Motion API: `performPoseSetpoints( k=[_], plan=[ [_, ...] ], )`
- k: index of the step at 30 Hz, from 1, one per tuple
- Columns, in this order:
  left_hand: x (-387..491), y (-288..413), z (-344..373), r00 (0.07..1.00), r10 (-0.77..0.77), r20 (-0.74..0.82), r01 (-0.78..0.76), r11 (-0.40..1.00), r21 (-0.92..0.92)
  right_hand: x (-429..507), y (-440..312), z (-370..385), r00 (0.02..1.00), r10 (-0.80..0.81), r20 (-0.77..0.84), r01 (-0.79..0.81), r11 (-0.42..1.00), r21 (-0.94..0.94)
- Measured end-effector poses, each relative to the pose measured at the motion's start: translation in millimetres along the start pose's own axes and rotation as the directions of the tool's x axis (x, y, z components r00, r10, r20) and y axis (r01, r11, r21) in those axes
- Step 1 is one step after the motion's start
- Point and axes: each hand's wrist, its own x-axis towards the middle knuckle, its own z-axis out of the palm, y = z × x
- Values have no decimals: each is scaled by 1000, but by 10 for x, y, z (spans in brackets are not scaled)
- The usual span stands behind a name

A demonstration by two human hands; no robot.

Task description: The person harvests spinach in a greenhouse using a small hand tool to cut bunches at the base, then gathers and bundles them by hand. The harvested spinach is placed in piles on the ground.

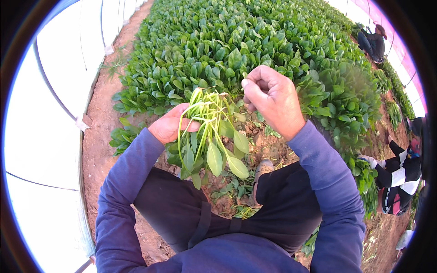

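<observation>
A bunch of leafy greens that look like spinach [213, 150] hangs from my left hand [174, 124], its pale stems upward and its leaves drooping over the soil. My left thumb lies across the stems. To the right and slightly higher is my right hand [271, 99], apart from the bunch, with fingers curled and the thumb against the index finger. A small pale green bit [244, 74] shows at those fingertips, perhaps a leaf or stem end. Standing plants [218, 51] grow densely just beyond both hands.
Loose leaves [235, 191] lie on the soil between my legs, near my shoe [264, 168]. A plastic greenhouse wall [44, 136] runs along the left. At right are cut greens [363, 181] beside a co-worker [397, 177]; another person [374, 42] crouches farther off.
</observation>
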Motion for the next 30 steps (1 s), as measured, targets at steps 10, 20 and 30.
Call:
performPoseSetpoints(
  k=[10, 20, 30],
  plan=[
    [81, 37, 135, 997, 66, -31, -64, 995, 74, -11, -89, -100, 924, 212, 317, -279, 942, 185],
    [102, 26, 200, 985, 138, -102, -132, 989, 59, -198, -190, 24, 981, -143, 132, 144, 990, 3],
    [193, -6, 256, 964, 211, -162, -189, 972, 141, -271, -140, 172, 826, -530, 191, 540, 649, -535]
  ],
)
